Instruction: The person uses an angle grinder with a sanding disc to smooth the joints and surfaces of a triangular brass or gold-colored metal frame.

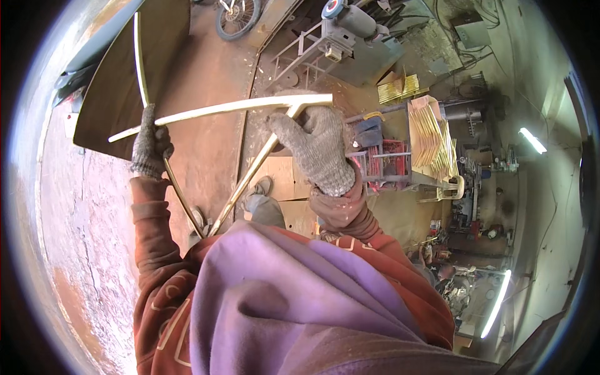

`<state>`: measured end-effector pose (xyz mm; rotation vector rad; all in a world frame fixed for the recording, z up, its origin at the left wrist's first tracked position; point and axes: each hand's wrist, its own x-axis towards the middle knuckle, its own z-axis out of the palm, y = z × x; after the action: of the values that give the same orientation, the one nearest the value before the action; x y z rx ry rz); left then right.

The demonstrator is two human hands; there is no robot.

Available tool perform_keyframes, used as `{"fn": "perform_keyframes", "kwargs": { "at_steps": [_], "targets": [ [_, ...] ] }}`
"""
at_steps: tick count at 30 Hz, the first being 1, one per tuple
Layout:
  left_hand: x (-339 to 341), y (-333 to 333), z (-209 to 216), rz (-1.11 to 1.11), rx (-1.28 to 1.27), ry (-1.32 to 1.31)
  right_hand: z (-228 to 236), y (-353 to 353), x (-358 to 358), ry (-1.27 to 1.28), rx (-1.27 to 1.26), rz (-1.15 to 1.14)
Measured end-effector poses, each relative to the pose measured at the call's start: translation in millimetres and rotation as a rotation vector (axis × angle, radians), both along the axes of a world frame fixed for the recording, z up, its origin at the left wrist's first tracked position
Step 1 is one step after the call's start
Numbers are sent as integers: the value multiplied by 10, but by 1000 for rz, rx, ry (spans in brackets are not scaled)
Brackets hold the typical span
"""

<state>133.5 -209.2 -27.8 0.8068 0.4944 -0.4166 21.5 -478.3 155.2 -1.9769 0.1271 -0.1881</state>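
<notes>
The gold-coloured metal bars (219,107) are held up in front of the person's body, above the floor: one long bar runs crosswise between the two hands, a second slants from the right hand down toward the purple cloth (250,306) over the chest, and thinner lengths stand out above and below the left hand, the lower one meeting the slanting bar close to the cloth; whether all are joined into one piece I cannot tell. The left hand (150,145), in a grey knitted glove, is clenched round the bars where they cross, and the right hand (317,142), gloved alike, grasps the place where the long bar and the slanting one come together. With the weight spread so wide between two grips, a loosened left fist could let the far ends swing; the upper length overlaps a dark curved panel (112,81), and, if they are as near as they look, a turn might scrape it. Knit could also slip on smooth metal, dropping an end toward the shoe (262,185) below, and the lower ends might snag the cloth if pulled in. Farther off, to the right, lie a red crate (392,164) and a stack of gold-coloured parts (431,137), which a wide sweep that way might catch; beyond are a motor (355,24), a spoked wheel (237,19) and lit tubes (497,303)
</notes>
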Motion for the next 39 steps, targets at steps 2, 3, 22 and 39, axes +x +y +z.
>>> {"fn": "perform_keyframes", "kwargs": {
  "at_steps": [2,3,22,39],
  "targets": [
    [-48,84,-28,19,3,13,50,74,32,34,-57,24],
    [-81,125,-22,34,5,25,61,110,42,50,-86,37],
    [-203,447,232,-97,283,-147,-683,157,-1179,101,13,-104],
    [-943,-260,-51,-249,616,-251,-2426,-1013,-6211,1168,167,-772]
  ]
}}
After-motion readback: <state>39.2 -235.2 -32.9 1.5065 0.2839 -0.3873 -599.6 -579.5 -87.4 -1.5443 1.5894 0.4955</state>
